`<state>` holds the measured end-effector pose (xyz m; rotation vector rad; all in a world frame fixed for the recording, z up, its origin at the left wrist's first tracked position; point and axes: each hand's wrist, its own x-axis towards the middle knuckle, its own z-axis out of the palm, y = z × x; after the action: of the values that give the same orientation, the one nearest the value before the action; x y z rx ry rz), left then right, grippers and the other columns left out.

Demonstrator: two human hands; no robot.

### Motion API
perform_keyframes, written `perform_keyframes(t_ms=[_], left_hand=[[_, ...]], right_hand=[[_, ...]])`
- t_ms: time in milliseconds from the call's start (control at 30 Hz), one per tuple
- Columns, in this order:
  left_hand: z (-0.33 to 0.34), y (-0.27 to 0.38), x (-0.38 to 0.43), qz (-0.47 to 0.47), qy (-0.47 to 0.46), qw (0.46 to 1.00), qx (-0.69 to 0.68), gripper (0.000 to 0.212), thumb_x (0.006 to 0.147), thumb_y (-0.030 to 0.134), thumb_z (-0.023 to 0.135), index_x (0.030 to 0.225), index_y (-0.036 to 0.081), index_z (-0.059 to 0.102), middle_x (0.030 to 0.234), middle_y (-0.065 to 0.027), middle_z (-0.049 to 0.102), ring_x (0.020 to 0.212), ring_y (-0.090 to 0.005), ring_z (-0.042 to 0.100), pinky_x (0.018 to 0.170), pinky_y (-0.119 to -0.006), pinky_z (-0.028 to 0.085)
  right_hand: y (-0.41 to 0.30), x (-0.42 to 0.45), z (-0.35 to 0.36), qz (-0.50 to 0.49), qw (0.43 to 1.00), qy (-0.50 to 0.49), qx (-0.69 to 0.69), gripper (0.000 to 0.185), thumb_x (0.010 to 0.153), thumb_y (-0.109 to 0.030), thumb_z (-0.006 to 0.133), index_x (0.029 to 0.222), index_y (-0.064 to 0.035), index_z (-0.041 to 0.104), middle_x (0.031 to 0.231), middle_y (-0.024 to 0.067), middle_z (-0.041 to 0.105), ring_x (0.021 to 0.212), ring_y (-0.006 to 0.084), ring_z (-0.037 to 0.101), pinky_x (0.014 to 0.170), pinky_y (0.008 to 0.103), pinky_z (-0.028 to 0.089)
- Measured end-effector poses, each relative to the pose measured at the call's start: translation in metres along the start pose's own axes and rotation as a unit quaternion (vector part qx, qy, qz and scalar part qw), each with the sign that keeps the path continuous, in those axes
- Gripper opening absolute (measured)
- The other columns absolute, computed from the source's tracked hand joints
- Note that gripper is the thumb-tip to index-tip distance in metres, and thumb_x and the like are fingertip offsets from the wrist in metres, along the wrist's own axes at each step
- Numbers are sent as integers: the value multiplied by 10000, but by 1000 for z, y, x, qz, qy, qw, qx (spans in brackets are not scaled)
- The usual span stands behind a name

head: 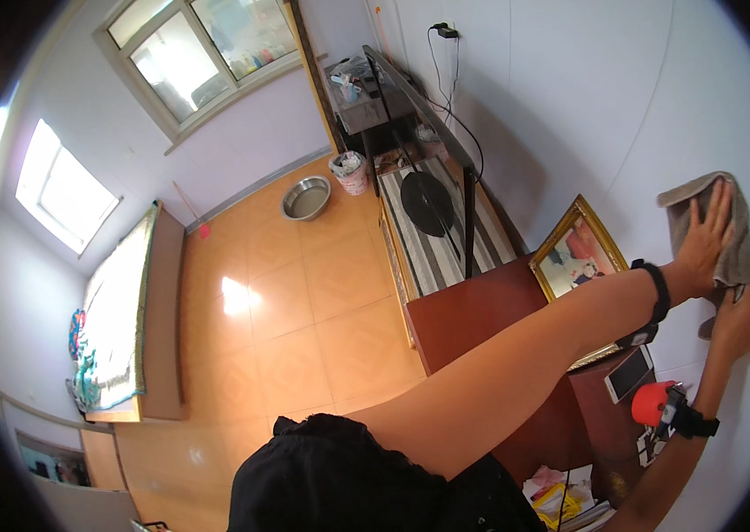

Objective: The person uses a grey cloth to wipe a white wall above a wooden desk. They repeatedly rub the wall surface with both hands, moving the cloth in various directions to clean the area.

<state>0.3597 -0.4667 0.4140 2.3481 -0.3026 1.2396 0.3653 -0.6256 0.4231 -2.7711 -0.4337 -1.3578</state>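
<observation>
My left hand (707,243) lies with spread fingers on a grey-brown cloth (741,246), pressing it against the pale wall (568,100). Just below it, my right hand (741,322) grips the lower edge of the same cloth, its fingers bent into the fabric. Both wrists wear black straps. A gold-framed picture (578,249) leans near the wall, partly behind my left forearm. Beneath the arms are a dark red wooden cabinet top (481,312), a white phone-like device (629,374) and a red round object (651,403).
A black-framed stand (468,219) stands over a striped surface beside the wall. Cables hang from a black adapter (446,30). On the tiled floor are a metal basin (306,198) and a lined waste bin (350,174). Papers (574,489) lie at the cabinet's lower end.
</observation>
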Motion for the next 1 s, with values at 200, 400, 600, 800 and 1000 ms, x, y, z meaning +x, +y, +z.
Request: perform_keyframes(t_ms=[200,400,600,800,1000], left_hand=[[-12,8,67,98,49,974,197,690,828,459,621,1405,88,544,1626,-283,67,1513,-430,46,1096,-652,236],[-65,-17,133,147,91,975,141,676,750,447,699,1308,79,596,1635,-210,140,1521,-351,106,1002,-654,313],[-93,-78,171,64,141,985,73,677,741,309,682,1319,-12,536,1632,-225,126,1509,-398,119,1019,-688,276],[-84,-134,115,-167,83,980,70,749,724,204,764,1335,-118,475,1628,-277,13,1518,-422,-42,1092,-738,127],[-58,-150,54,-189,37,980,57,886,813,236,666,1488,-136,228,1602,-331,-36,1495,-481,-75,1066,-754,165]], right_hand=[[32,32,-27,101,993,40,-50,351,869,-300,683,1141,-85,626,1178,112,617,1042,354,618,807,457,520],[-3,89,-80,174,969,147,94,491,836,-304,748,1252,-126,558,1098,110,625,1016,335,621,803,455,514],[-64,139,-77,61,975,205,61,582,828,-229,759,1369,-241,543,1070,107,597,998,312,599,801,454,500],[-149,134,-35,-12,986,158,47,543,900,-51,520,1399,-264,558,1025,94,531,1003,291,514,882,428,412],[-156,67,14,-69,991,113,23,605,871,-58,553,1455,-198,489,1293,103,496,1211,299,459,1062,430,356]])
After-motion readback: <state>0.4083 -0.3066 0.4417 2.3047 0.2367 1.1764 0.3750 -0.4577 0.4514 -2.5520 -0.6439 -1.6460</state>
